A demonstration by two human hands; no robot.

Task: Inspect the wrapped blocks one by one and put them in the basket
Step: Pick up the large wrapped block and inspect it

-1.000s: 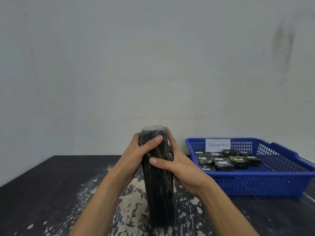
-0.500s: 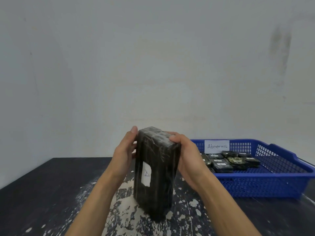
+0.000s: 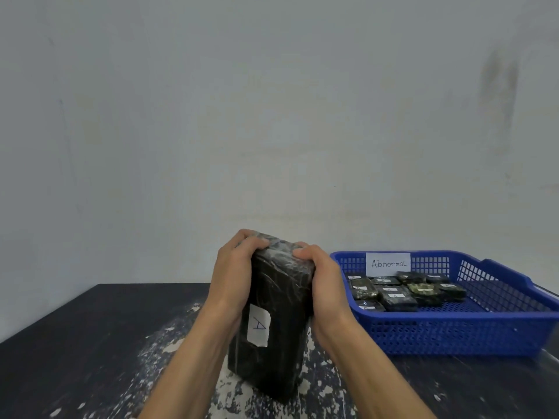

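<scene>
Hands on the block now: left hand curls over its top-left edge, right hand clamps the top-right; block stands tall above the table, white "A" label facing us; basket sits just right, marked "Abnormal", smaller wrapped blocks lying inside.
</scene>
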